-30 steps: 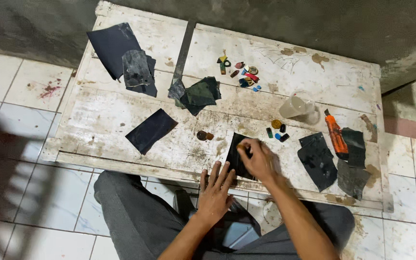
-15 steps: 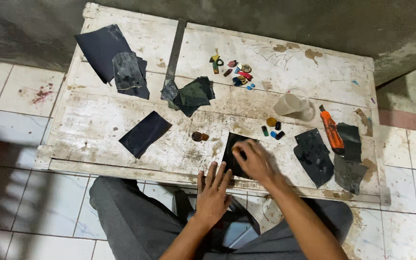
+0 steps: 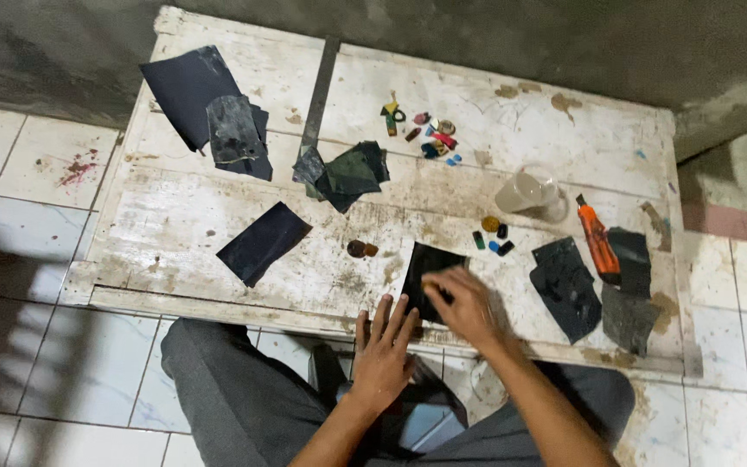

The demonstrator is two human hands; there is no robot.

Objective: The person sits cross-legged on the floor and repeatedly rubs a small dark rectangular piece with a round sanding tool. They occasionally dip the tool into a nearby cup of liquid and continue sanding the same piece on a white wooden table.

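Observation:
A dark sandpaper sheet lies near the front edge of a stained white wooden board. My right hand rests on the sheet's lower part with fingers bent over something small; what is under the fingers is hidden. My left hand lies flat, fingers spread, at the board's front edge, touching the sheet's lower left corner.
Other dark sheets lie about: back left, middle, crumpled ones, right. Small coloured pieces sit at the back, more by a clear plastic cup. An orange tool lies right. My knees are below.
My right hand has shifted slightly down and left over the dark sheet. The left hand stays at the board's edge. The camera has drifted a little.

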